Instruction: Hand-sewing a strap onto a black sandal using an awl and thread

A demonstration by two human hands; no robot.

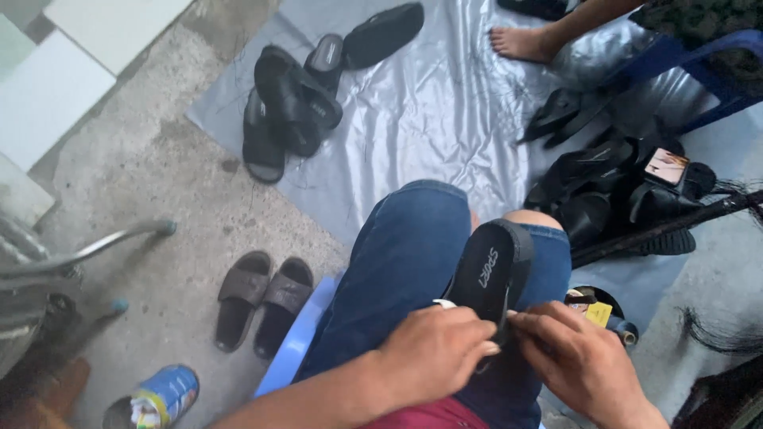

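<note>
Both hands grip 1 black sandal (491,266) resting on the person's lap: left hand (433,353) closed around its near end, right hand (574,357) pinching its edge. A pile of sandals (290,103) lies on a grey sheet (429,119).

Blue denim shorts (405,262), bare forearms.

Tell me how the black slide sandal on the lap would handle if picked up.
The black slide sandal looks like moulded foam, so probably light for its size. Its thick flat sole suggests it bends only a little and won't roll. The left hand and right hand pinch its near edge, hinting at a matte, grippable surface.
</note>
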